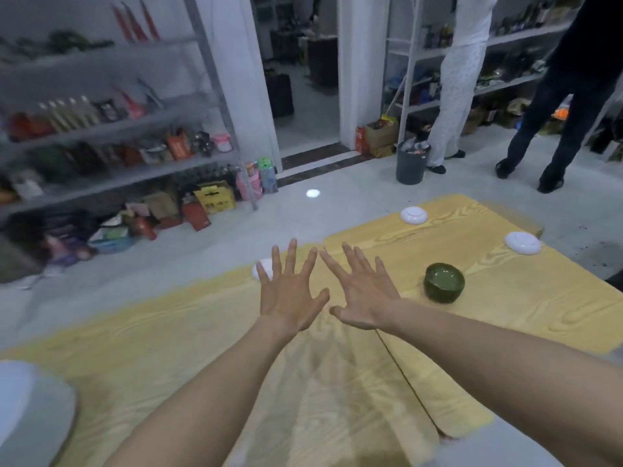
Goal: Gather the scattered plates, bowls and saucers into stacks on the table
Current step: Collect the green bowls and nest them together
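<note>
The person is stretching both arms out over the tabletop (202, 348), palms down. The left hand (290, 291) and the right hand (365, 294) are lying side by side with thumbs nearly meeting. All the fingers are spread wide and straight, and neither hand is holding anything.

Nothing is looking stacked yet. A green bowl (444, 283) is sitting upright just right of the right hand, toward the right edge. A white saucer (414, 215) is lying near the far edge, and a second white saucer (522, 242) is resting close to the far right corner; both seem to be lying foot up. A small white dish (261, 269) is peeking out behind the left fingers, right on the far left edge. A pale blurred shape (30, 409) is showing at the near left corner; I cannot tell what it is.

The dish on the edge is worrying me most: a reaching finger nudging it outward could be sending it to the floor. The seam (404, 375) running across the tabletop could be catching anything slid rather than lifted. Overturned saucers offer little to grip, and mixing them with upright pieces could be making a wobbly stack. A person in pale trousers (451, 96) and another in dark trousers (556, 106) are standing beyond the far edge.
</note>
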### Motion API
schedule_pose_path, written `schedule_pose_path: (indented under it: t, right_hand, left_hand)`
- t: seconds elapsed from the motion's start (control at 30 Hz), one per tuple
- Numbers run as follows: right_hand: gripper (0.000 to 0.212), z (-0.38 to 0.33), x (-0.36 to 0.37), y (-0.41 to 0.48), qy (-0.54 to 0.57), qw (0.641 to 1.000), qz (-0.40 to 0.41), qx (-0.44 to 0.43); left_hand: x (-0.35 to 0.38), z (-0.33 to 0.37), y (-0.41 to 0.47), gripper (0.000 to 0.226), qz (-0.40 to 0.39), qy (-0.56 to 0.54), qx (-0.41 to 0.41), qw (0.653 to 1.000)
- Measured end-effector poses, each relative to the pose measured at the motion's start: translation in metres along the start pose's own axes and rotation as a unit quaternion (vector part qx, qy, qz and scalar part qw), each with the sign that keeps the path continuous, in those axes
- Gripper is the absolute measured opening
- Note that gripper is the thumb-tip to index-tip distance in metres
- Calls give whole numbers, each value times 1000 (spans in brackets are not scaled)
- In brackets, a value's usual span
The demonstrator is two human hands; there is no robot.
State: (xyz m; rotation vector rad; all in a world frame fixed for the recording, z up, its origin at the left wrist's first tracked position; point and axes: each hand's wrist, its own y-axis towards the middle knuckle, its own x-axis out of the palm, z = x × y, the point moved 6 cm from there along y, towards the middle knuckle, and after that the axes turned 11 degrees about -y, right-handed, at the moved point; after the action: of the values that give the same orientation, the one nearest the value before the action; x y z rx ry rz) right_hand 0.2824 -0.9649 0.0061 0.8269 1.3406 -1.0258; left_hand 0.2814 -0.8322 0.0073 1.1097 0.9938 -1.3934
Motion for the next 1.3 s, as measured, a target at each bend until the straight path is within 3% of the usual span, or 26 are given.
schedule_pose_path:
  t: [0.27, 0.53, 0.67, 0.73, 0.8, 0.87, 0.97, 1.03, 1.17, 1.3]
  right_hand:
    - [96, -233, -15, -54, 15, 995, -6, -101]
    - [93, -443, 26, -121, 48, 975, -92, -195]
    - [79, -507, 70, -154, 213, 946, -225, -97]
    - [64, -529, 97, -168, 337, 891, -302, -1]
    - [44, -549, 121, -177, 432, 827, -353, 74]
    - [29, -567, 143, -183, 494, 770, -387, 116]
    - [22, -587, 168, -184, 543, 721, -404, 147]
    - [13, -593, 177, -178, 567, 704, -390, 175]
    - [16, -601, 195, -166, 575, 694, -374, 221]
    - [18, -605, 200, -161, 558, 701, -382, 226]
  left_hand:
    - [-42, -172, -185, 80, 23, -14, -110, 994]
    - [-33, -328, -357, 76, 10, -73, -276, 958]
    - [-4, -385, -432, 63, 13, -152, -412, 898]
    - [23, -413, -461, 61, 1, -223, -496, 839]
    - [51, -432, -481, 60, 10, -327, -564, 758]
    - [74, -441, -489, 56, 27, -420, -587, 692]
    - [103, -454, -488, 53, 72, -501, -599, 620]
    - [113, -462, -485, 52, 81, -512, -600, 609]
    - [113, -470, -478, 31, 73, -463, -595, 653]
    - [116, -476, -483, 25, 84, -467, -606, 639]
